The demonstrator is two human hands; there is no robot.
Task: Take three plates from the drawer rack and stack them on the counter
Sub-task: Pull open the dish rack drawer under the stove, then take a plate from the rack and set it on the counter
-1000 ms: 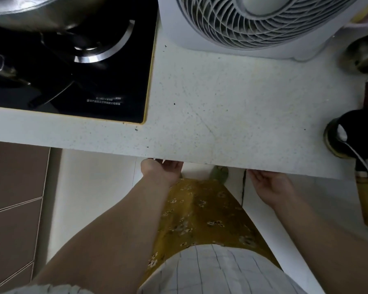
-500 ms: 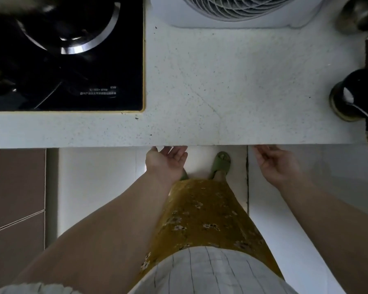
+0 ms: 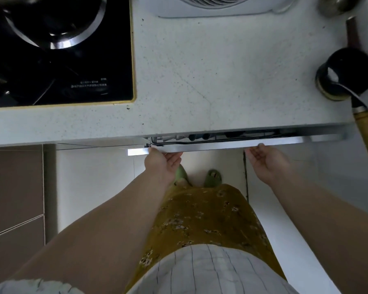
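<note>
Both bare forearms extend forward and slightly inward, wrists straight. The left hand (image 3: 162, 164) is palm-up, fingers curled under and out of sight. The right hand (image 3: 263, 160) is likewise palm-up, fingers bent upward, tips partly hidden.

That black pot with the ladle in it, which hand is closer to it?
Right. The right hand grips the drawer front below and left of the black pot. The left hand holds the same front much farther left, nearer the stove.

Speckled white counter (image 3: 221, 81), black gold-edged hob (image 3: 57, 60), mustard floral skirt (image 3: 204, 215), green sandals (image 3: 214, 178).
</note>
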